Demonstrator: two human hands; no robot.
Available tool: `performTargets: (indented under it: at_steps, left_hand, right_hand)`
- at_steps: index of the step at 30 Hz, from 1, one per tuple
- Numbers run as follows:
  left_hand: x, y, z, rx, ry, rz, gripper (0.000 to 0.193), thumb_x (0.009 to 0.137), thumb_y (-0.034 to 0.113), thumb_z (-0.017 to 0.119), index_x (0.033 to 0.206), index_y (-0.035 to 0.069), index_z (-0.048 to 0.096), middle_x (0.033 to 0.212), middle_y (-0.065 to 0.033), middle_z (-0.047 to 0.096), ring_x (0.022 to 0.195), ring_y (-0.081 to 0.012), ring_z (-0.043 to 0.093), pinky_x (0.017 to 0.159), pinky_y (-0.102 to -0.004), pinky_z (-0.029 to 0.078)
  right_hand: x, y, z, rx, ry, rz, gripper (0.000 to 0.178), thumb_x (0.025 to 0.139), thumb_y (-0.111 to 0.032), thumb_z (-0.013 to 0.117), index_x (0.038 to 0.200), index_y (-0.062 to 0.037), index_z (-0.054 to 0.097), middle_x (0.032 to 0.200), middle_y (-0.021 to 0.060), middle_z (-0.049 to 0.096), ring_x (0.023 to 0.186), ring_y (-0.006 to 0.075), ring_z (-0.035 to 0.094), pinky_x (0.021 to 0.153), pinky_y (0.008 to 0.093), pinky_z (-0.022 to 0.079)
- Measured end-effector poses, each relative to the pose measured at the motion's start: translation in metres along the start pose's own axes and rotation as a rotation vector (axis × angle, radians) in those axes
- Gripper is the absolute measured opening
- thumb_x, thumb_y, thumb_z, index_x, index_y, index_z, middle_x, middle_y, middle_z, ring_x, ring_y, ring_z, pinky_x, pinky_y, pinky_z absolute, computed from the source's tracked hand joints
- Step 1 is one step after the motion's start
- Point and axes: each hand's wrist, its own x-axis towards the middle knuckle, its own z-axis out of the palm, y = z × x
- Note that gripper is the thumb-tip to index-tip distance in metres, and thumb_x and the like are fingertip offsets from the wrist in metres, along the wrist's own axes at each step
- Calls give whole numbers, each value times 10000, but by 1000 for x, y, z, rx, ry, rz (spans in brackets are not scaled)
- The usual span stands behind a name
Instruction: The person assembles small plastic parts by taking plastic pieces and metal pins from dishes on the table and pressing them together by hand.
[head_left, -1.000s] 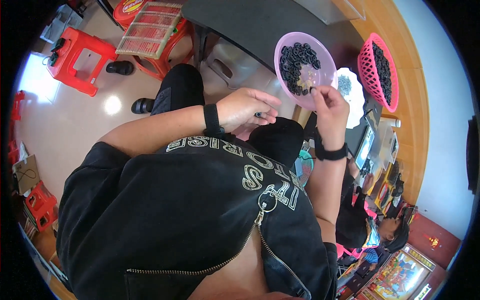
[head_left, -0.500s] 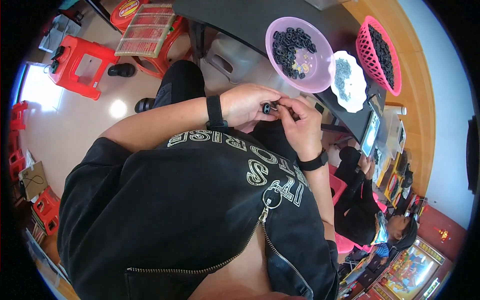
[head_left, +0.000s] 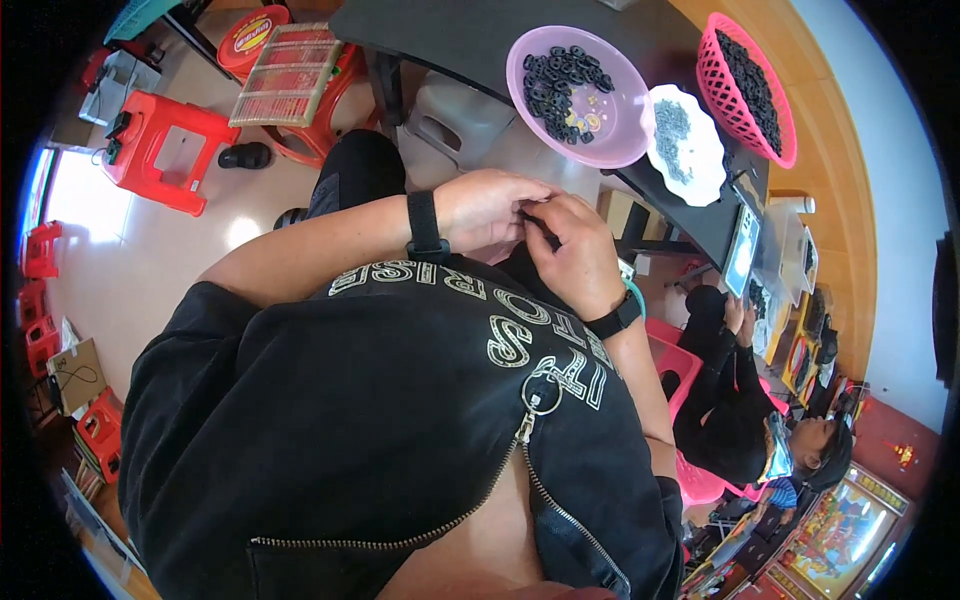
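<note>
In front of my lap my left hand (head_left: 482,210) and my right hand (head_left: 582,252) meet, fingertips touching. My left fingers curl closed round a small black part (head_left: 530,213), mostly covered by the fingers. The thumb and forefinger of my right hand pinch together at the same spot; what lies between them is hidden. Ahead on the table, a lilac bowl (head_left: 632,146) holds many small black ring-like pieces (head_left: 550,95) and some yellowish bits. Beside it stands a white scalloped dish (head_left: 707,150) with small grey metallic pieces (head_left: 673,135).
A pink lattice basket (head_left: 712,88) of black pieces stands on the dark table (head_left: 450,30). A phone (head_left: 741,250) is propped at the table's edge. A person (head_left: 730,410) sits to the right. Red stools (head_left: 160,150) and a grey stool (head_left: 455,125) stand at left and under the table.
My right hand has moved left, closer over my left fingers, covering the black part whose holed end showed before. The view has shifted slightly.
</note>
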Motion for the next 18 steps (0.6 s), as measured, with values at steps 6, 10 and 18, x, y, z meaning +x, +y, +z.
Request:
performTargets:
  at_steps: [6,10,18]
  left_hand:
    - [-2,0,-3,70,6,-9,263,914,155,485,1124,2,520,1075,-97,581,968,-170,585,866,-289,479]
    - [-4,-1,7,265,102,4,246,878,125,557,1088,-4,548,999,-89,606,896,-160,607,794,-254,509]
    - [-5,2,7,260,107,-28,208,882,118,549,1042,-14,564,901,-82,616,796,-127,605,711,-217,499]
  right_hand:
    - [-12,3,-9,224,111,300,86,748,-1,618,835,2,620,719,104,602,576,171,588,549,252,471]
    - [-25,19,-7,437,147,488,79,778,-26,629,855,-6,631,715,50,611,588,74,548,546,219,453]
    - [-6,89,-75,264,384,579,93,808,-76,614,846,-4,658,710,16,632,646,68,559,598,220,447]
